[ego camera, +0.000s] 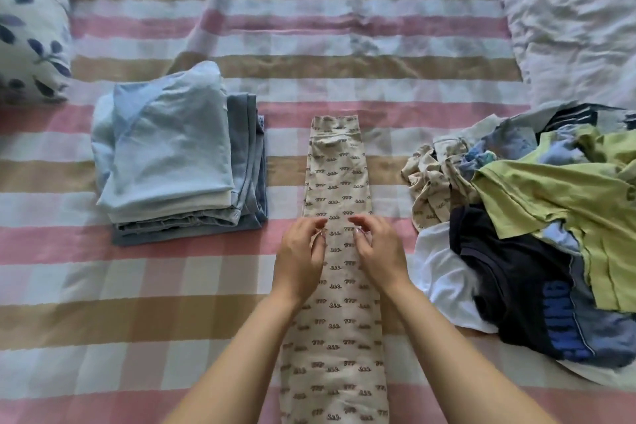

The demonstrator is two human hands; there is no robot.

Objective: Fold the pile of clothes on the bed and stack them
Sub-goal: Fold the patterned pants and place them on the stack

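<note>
Risk, slip: my left hand (298, 256) pinches the left edge of the trousers (335, 262) about midway along; my right hand (380, 253) curls at the right edge, fingertips bent onto the cloth. The hold looks light. If I lift for a cross fold, I judge the two stacked legs could slide apart, since thin knit has little grip on itself.

Risk, skew: both hands sit close together near the middle. Lifting from so narrow a hold may let the near end drag and the fold land crooked.

Risk, snag: the pile (537, 227) lies just right of the trousers, with a matching printed piece (432, 179) at its left edge. A wide swing of the right arm could pull it along.

Risk, stack: the stack (172, 162) sits left, apart from the trousers; the pale blue top overhangs the denim beneath. A careless drop might tip it.

Trousers, place: centre of the bed (344, 72), running near to far, waistband at the far end, the near end running out of frame.

Trousers, look: beige with small dark squiggle print, already folded lengthwise into a narrow strip, lying flat, few creases.

Hands, state: left pinching cloth, a small bunch raised between fingers; right fingers curled, whether pinching or only pressing I cannot tell.

Progress: judged early; the pile is large.
</note>
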